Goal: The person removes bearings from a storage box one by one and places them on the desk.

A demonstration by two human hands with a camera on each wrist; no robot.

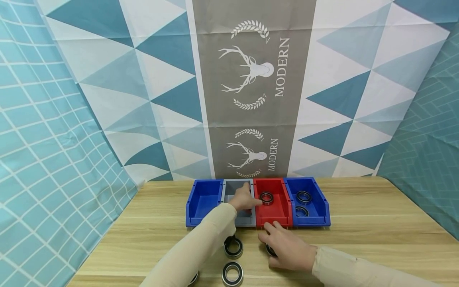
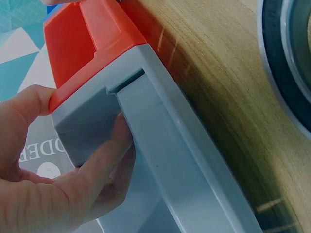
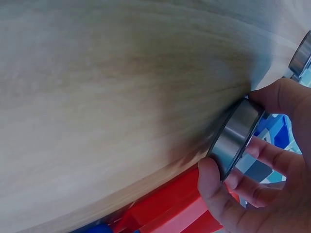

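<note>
Bearing (image 3: 236, 135), mostly hidden in head view: right wrist shows right grip (image 1: 289, 248) pinching it, axis near-vertical; left grip (image 1: 243, 199) loose.

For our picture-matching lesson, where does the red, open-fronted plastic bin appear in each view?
Head: red, open-fronted plastic bin, below centre, slightly right.
Left wrist: the bin, upper left.
Right wrist: the bin, bottom centre, partly cut off.
Shared landmark: pale wood-grain tabletop.
</note>
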